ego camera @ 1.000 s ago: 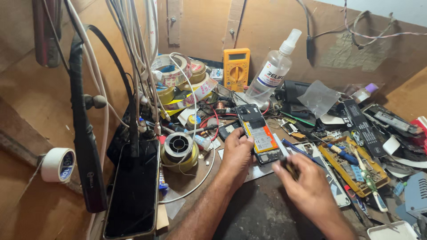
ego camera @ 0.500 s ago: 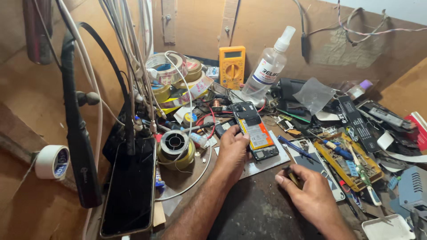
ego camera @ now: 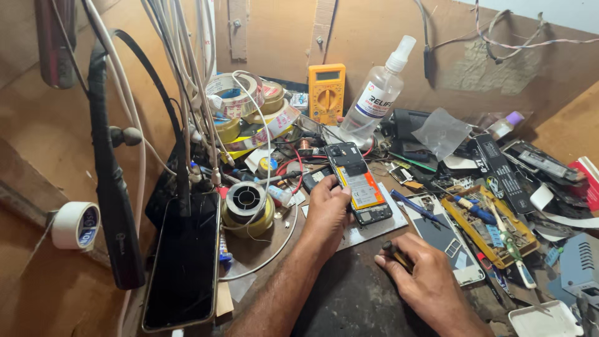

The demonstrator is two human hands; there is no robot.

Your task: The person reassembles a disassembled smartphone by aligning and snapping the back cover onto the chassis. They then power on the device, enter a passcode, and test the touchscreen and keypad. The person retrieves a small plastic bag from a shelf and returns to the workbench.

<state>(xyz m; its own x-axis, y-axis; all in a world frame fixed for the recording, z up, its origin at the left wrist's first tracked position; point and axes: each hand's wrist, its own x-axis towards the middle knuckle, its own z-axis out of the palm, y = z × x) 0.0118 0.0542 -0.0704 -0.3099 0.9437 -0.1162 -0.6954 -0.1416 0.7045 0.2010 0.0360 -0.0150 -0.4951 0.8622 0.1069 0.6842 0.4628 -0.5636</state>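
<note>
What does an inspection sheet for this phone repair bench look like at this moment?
Surface: dark workbench, crowded.
Job's things: opened phone with orange battery, lying on a grey mat.
Clutter: yellow multimeter, spray bottle, solder spool, tape rolls, yellow tool tray.
Hands: left hand steadies the phone; right hand grips a screwdriver.
Cables: white cables hang at left.
Surroundings: brown board walls; black phone leaning.

Only one cam, on my head, looking down and fwd, close over my left hand and right hand.
</note>
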